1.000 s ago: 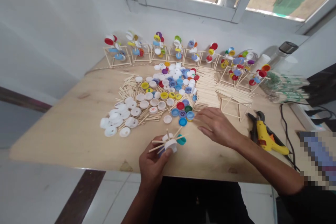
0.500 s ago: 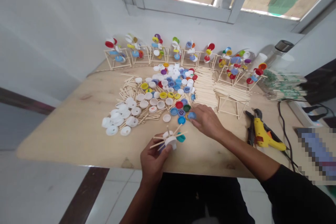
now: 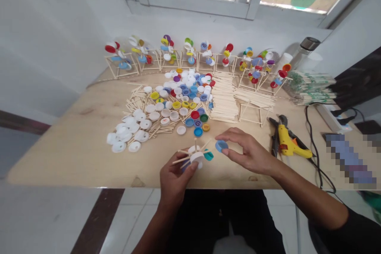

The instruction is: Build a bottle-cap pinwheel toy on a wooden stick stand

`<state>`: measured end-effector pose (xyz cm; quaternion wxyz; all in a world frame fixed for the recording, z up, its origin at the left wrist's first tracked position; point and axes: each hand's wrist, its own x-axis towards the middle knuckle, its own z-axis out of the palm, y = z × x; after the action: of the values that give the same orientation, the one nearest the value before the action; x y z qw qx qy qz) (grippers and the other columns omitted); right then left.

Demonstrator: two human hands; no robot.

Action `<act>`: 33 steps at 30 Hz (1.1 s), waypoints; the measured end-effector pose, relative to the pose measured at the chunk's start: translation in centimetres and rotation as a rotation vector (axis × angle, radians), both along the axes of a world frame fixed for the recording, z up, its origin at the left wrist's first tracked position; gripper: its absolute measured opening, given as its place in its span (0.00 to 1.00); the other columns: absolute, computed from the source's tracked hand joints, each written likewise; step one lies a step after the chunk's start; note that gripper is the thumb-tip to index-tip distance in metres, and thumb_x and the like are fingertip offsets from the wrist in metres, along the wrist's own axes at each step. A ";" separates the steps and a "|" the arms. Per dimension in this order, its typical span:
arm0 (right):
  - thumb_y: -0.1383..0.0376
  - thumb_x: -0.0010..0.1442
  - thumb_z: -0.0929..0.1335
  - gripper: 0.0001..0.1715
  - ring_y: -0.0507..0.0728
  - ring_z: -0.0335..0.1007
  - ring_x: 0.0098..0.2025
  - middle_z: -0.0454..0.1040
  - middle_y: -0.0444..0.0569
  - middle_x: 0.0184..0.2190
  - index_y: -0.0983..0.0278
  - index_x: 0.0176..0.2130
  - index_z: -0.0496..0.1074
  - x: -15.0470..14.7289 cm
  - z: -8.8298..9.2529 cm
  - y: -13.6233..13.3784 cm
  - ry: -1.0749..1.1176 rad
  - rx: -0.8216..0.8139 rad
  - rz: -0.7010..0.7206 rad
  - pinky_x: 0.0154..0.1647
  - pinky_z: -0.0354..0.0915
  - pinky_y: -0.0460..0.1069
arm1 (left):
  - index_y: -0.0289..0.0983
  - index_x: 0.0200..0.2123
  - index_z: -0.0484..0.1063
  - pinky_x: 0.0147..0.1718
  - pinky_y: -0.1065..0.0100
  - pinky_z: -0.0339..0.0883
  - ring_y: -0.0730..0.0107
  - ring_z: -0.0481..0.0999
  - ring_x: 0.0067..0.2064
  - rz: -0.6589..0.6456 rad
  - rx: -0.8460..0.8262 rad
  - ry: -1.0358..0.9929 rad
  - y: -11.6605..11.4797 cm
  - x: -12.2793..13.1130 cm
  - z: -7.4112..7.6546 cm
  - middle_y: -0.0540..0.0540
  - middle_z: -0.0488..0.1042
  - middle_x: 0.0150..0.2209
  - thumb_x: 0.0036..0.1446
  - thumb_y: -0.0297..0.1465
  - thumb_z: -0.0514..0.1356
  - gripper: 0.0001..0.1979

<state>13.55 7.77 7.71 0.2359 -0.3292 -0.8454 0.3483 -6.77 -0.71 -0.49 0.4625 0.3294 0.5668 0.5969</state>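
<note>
My left hand (image 3: 175, 180) is closed on a wheel of white bottle caps (image 3: 197, 158) with thin wooden sticks poking out all round. A teal cap (image 3: 208, 154) sits at the wheel's right side, and a dark blue one shows partly under my fingers. Just to the right, my right hand (image 3: 248, 151) pinches a light blue bottle cap (image 3: 221, 146) between thumb and fingers, its hollow side showing. The two hands are apart. Beyond them lie loose coloured caps, among them a bright blue cap (image 3: 198, 132) and an orange-yellow cap (image 3: 205, 127).
White caps (image 3: 131, 127) and a stick pile (image 3: 224, 97) cover the table's middle. Finished stick frames with cap wheels (image 3: 120, 63) line the wall. At right are a yellow glue gun (image 3: 287, 143), a power strip (image 3: 335, 117) and a bottle (image 3: 303, 51).
My right hand has lifted the light blue cap from beside the loose caps and brought it nearer, right of the wheel. My left hand keeps its hold. The view has shifted slightly.
</note>
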 end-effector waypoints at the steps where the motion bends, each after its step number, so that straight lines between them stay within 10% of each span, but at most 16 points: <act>1: 0.65 0.63 0.66 0.15 0.58 0.68 0.47 0.73 0.53 0.43 0.62 0.50 0.70 0.0 0.1 -0.2 -0.006 0.021 0.003 0.49 0.66 0.55 | 0.35 0.32 0.75 0.39 0.65 0.72 0.60 0.77 0.41 -0.007 0.001 0.005 -0.1 0.1 0.0 0.43 0.79 0.40 0.43 0.38 0.69 0.15; 33: 0.64 0.64 0.65 0.12 0.59 0.68 0.49 0.74 0.53 0.43 0.63 0.47 0.70 0.6 0.1 -1.6 -0.027 0.068 0.083 0.51 0.64 0.56 | 0.36 0.34 0.77 0.37 0.68 0.71 0.64 0.77 0.37 -0.111 0.014 0.068 -0.9 1.2 1.5 0.44 0.79 0.38 0.42 0.35 0.69 0.14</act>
<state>14.16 6.13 7.84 0.2207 -0.2904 -0.8728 0.3244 -5.62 -1.57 0.98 0.4734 0.3836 0.5588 0.5627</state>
